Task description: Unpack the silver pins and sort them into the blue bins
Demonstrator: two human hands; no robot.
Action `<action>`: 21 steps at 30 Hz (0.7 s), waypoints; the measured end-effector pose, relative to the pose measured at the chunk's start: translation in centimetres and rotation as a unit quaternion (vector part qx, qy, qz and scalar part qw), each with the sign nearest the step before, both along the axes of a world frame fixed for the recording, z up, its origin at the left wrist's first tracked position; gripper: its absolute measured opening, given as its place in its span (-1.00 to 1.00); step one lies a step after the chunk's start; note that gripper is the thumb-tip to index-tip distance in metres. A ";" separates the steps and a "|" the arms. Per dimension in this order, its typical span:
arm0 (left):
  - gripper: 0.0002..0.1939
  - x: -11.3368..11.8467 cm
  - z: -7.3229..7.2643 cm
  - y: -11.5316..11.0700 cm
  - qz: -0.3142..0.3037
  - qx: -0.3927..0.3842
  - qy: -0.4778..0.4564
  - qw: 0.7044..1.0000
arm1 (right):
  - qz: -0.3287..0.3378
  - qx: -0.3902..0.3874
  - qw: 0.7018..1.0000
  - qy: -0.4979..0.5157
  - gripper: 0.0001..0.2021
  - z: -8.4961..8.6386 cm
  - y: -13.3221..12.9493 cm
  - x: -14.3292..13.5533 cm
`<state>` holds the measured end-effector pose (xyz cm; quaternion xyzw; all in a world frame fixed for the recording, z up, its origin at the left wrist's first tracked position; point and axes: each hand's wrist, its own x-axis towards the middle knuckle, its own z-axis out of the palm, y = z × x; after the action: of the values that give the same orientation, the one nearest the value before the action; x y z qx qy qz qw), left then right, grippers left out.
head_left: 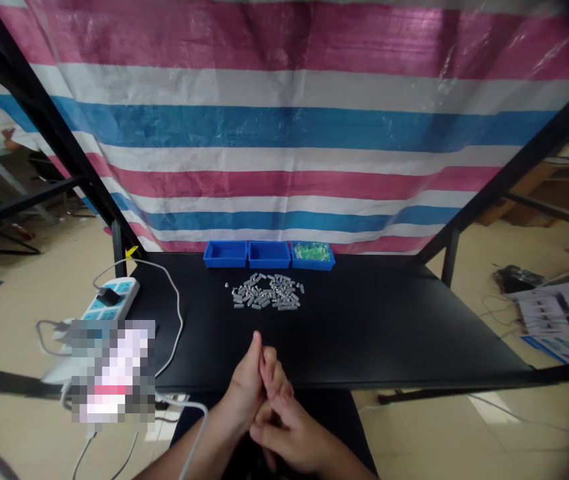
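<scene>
At ten o'clock from the clasped hands, a white power strip (123, 288) lies at the left edge of the black table (389, 327), a black plug (108, 297) in it and a white cable (180, 313) looping beside it. Between eleven and twelve o'clock, at the table's far edge, stands the left blue bin (225, 264); just beside it is the middle blue bin (269, 264), almost at twelve. Nearer, toward eleven, one small stray piece (226, 285) lies just apart from the heap of grey pieces (274, 293), which spreads across twelve o'clock, straight ahead of the fingers and well short of touching them. Most pieces along its near edge lie with their long axes running nine to three; others point every way, and one at the heap's right edge runs roughly twelve to six. The left hand (247, 383) is slightly nearer the heap, its thumb raised toward twelve. The right hand (287, 407) presses against it from the three o'clock side, its fingers bent and bunched over the left. The palms are turned inward, so I cannot tell whether anything is held between them. Toward one o'clock, beyond the heap, the right blue bin (314, 265) holds clear green bits (312, 252).
</scene>
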<state>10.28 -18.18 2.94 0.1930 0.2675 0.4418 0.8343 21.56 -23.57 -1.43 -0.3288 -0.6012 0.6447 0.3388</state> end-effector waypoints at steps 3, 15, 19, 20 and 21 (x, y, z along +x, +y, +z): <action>-0.41 -2.3 1.2 2.0 0.036 -0.021 -0.029 0.999 | -0.043 -0.011 0.999 0.029 -0.49 -0.4 -0.4 0.4; -0.68 -8.5 -0.1 9.0 0.204 0.157 0.251 0.933 | -0.160 -0.097 0.934 0.305 -0.76 -1.0 0.2 2.1; -0.71 -9.6 -1.2 12.0 0.186 0.270 0.485 0.811 | -0.195 -0.044 0.943 0.265 -0.76 0.7 1.7 3.8; -0.71 -9.7 -1.0 12.7 0.176 0.288 0.528 0.780 | -0.207 -0.020 0.948 0.239 -0.76 1.1 2.2 4.5; -0.70 -9.8 -0.7 13.4 0.169 0.303 0.563 0.750 | -0.220 0.010 0.953 0.209 -0.76 1.5 2.8 5.2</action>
<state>0.46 -4.77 2.26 0.6009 0.5695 0.4447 0.3418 26.79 -20.75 0.08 -0.3075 -0.4364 0.6020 0.5938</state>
